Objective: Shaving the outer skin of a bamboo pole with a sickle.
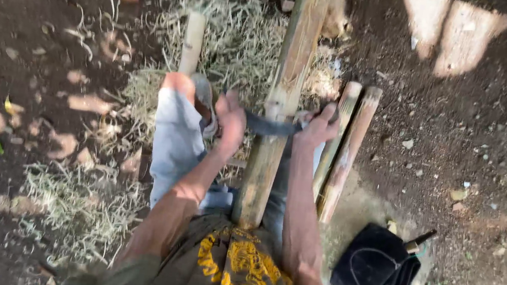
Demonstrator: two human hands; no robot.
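Note:
A thick bamboo pole point(280, 94) runs from my lap up and away across the ground. A dark metal blade point(270, 125) lies crosswise on the pole. My left hand point(230, 123) grips the blade's left end. My right hand point(318, 126) grips its right end. Both hands sit level with each other on either side of the pole. My knee in pale jeans point(175, 133) is raised just left of the left hand.
Two thinner bamboo pieces point(346, 147) lie side by side right of the pole. Another short piece point(192, 41) lies at the upper left. Pale shavings point(240, 44) cover the dirt. A black bag point(373, 267) sits at the lower right.

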